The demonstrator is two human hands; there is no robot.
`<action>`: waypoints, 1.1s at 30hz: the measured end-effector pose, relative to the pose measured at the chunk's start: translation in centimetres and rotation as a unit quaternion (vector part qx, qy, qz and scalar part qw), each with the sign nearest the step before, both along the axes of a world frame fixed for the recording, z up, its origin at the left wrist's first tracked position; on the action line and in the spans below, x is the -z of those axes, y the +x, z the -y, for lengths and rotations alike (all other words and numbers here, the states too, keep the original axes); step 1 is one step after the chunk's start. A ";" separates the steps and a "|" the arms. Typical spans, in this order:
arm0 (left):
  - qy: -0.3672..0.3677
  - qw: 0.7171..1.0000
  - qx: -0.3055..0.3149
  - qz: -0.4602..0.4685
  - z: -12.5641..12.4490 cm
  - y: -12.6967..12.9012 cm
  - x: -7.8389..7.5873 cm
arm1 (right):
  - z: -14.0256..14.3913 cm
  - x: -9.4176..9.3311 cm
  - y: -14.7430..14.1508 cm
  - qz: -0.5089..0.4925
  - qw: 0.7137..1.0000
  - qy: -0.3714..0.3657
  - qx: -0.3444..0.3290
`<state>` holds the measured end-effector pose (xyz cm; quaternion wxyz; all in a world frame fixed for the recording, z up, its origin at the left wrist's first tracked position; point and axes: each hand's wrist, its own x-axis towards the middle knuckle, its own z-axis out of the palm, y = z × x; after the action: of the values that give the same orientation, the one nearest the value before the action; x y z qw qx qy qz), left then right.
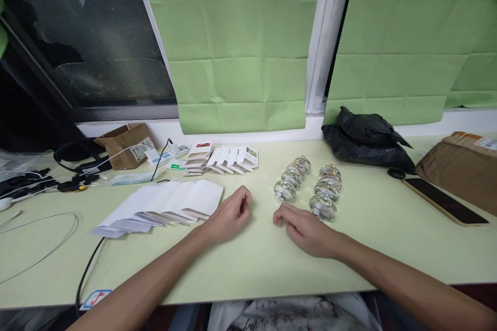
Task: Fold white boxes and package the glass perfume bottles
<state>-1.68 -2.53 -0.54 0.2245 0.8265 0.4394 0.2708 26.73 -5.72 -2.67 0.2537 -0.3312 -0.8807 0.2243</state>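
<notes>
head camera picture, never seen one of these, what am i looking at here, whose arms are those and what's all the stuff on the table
This is one picture from a camera worn on a person's head, looking forward and down, so the two bare arms reaching in from below are the wearer's own. There is no machine.

The left hand rests on the pale green table, fingers curled loosely, beside a fanned row of white envelopes. The right hand lies flat, its fingers next to the nearest of the small clear glass bottles, which stand in two rows. Neither hand holds anything.

Further back lie small white boxes in overlapping rows. To the right are a black plastic bag, a smartphone lying flat and a brown parcel. To the left are a small cardboard box and black cables. Green blinds hang behind.
</notes>
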 end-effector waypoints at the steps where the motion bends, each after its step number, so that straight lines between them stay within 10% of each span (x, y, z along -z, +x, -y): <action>1: 0.000 1.000 0.005 -0.002 0.0 -0.1 0.0 | 0.0 0.1 0.0 -0.007 1.000 -0.003 -0.006; 33: 0.001 0.999 0.012 0.030 0.0 0.7 0.0 | 0.6 -0.3 -0.7 0.022 1.000 0.018 0.006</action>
<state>-0.97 -2.54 -0.51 0.2398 0.8236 0.4219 0.2935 26.02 -6.31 -2.40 0.2419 -0.3365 -0.8880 0.1993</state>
